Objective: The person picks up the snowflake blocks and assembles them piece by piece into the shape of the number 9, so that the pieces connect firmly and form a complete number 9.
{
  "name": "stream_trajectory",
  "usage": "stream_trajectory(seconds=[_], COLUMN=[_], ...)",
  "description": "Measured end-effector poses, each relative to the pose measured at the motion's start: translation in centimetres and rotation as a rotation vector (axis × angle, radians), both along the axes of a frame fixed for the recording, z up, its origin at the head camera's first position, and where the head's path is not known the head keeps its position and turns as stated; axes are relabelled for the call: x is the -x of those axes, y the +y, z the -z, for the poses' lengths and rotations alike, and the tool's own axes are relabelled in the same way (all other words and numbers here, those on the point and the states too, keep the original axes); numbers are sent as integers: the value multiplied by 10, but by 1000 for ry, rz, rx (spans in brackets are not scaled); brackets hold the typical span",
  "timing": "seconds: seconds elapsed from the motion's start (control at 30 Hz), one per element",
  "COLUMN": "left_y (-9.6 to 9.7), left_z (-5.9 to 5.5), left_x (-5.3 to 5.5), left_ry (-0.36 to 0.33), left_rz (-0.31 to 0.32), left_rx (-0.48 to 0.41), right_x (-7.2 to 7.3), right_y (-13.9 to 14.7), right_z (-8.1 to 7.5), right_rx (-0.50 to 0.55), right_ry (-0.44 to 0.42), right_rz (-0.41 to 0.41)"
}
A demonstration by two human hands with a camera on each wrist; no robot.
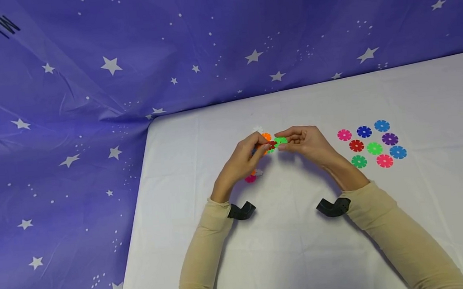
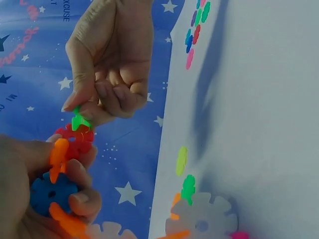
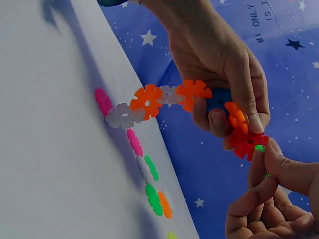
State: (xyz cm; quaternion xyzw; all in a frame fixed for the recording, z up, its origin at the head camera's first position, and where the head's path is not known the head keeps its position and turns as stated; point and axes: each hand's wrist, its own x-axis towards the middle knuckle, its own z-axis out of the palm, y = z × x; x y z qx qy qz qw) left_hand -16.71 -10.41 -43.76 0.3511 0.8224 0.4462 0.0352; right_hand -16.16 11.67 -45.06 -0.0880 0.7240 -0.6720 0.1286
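Observation:
My left hand (image 1: pixel 241 158) holds a chain of notched plastic discs above the white table. In the right wrist view the chain runs from a pink disc (image 3: pixel 102 101) through white and orange discs to a blue disc (image 3: pixel 218 98), partly hidden by the fingers. Beyond it come another orange disc (image 3: pixel 236 117) and a red disc (image 3: pixel 244 142) at the end, pinched by the left thumb and fingers. My right hand (image 1: pixel 311 146) pinches a green disc (image 1: pixel 281 141) between thumb and forefinger. The green disc meets the red one's edge; how deeply they interlock I cannot tell.
Several loose discs lie on the table to the right, among them a purple disc (image 1: pixel 390 139) and a dark blue disc (image 1: pixel 364 131). More lie beneath the hands, including a yellow disc (image 2: pixel 182 160). A blue star-patterned cloth (image 1: pixel 207 42) hangs behind the table (image 1: pixel 289 258).

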Motion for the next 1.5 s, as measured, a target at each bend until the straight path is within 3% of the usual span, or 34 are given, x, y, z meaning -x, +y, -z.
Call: stream_trajectory(seconds=[0.17, 0.3, 0.43, 0.53, 0.7, 0.9, 1.03, 1.23, 1.5], left_y=[1, -4, -12, -15, -16, -17, -20, -22, -25], left_z=[-2, -5, -6, -7, -6, -11, -12, -11, -9], left_x=[0, 1, 2, 3, 4, 2, 3, 4, 5], left_ry=[-3, -63, -140, -196, -230, -234, -232, -225, -331], left_rz=[-39, -92, -172, -196, -166, -124, -81, -10, 20], left_rx=[-1, -15, -57, -91, -98, -66, -56, -61, -159], right_x=[3, 4, 8, 13, 22, 27, 27, 24, 17], right_y=[1, 3, 5, 4, -5, -20, -27, -29, -21], right_z=[1, 3, 15, 28, 43, 45, 42, 40, 39], right_rx=[15, 7, -72, -155, -276, -523, -642, -727, -749], right_ry=[3, 18, 57, 67, 92, 281, 341, 357, 362], right_rz=[-25, -79, -116, -142, -183, -161, -134, -118, -138])
